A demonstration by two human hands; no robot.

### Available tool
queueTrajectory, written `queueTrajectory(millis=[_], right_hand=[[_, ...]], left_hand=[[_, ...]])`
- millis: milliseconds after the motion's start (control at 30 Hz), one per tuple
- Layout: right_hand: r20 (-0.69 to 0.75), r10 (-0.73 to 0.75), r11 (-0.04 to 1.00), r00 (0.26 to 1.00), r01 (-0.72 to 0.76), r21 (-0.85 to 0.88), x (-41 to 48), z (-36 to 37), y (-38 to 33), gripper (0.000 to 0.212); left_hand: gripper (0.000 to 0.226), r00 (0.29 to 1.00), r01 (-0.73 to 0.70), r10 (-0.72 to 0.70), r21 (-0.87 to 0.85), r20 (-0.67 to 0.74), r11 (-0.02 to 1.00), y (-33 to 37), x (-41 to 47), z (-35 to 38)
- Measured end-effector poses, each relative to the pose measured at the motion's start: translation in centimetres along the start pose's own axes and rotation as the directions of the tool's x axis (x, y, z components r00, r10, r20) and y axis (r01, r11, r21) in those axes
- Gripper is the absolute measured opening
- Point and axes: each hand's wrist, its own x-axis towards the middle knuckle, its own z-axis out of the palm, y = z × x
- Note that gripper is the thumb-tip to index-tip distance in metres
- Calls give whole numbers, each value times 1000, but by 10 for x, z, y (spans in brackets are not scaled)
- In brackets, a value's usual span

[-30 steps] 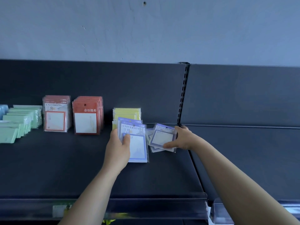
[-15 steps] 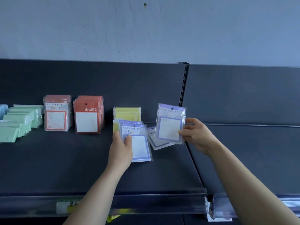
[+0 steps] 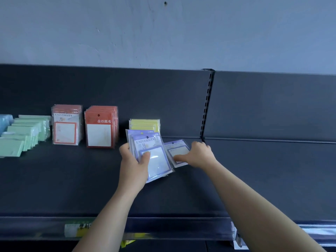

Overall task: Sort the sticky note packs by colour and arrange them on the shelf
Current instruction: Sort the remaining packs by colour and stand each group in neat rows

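My left hand (image 3: 133, 164) grips a small upright stack of purple sticky note packs (image 3: 158, 160), thumb pressed on the front pack. To its right, another purple pack (image 3: 177, 151) lies flat on the dark shelf (image 3: 72, 179). My right hand (image 3: 198, 154) is on top of it, thumb along its near edge and fingers curled over its far side. Yellow packs (image 3: 145, 124) stand just behind the purple stack. Further left stand orange-red packs (image 3: 101, 128), red-bordered packs (image 3: 66, 124) and rows of green packs (image 3: 27, 131).
A blue pack (image 3: 5, 120) shows at the far left edge. A slotted upright (image 3: 205, 110) divides the shelf's back panel; the right-hand bay holds nothing. A clear price rail (image 3: 163, 228) with a yellow label runs along the front edge.
The purple pack my right hand held up has joined the stack in my left hand. My right hand has dropped onto the flat purple pack on the shelf.
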Motion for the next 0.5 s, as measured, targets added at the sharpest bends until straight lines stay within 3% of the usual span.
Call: queueTrajectory(millis=[167, 233, 333, 400, 500], right_hand=[[184, 94, 995, 978, -96, -1, 11, -7, -5, 63], [232, 75, 993, 970, -93, 70, 12, -13, 1, 54], [190, 26, 962, 981, -76, 261, 12, -20, 21, 32], [177, -25, 884, 984, -61, 463, 10, -25, 37, 31], [245, -217, 596, 945, -71, 800, -7, -29, 45, 24]], left_hand=[[34, 1000, 12, -12, -27, -1, 1000, -7, 1, -6], [34, 1000, 18, -17, -32, 9, 999, -7, 0, -7], [31, 999, 1, 0, -19, 33, 1000, -5, 0, -5], [26, 999, -5, 5, 0, 46, 1000, -2, 1, 0], [17, 996, 17, -19, 28, 86, 999, 6, 1, 15]])
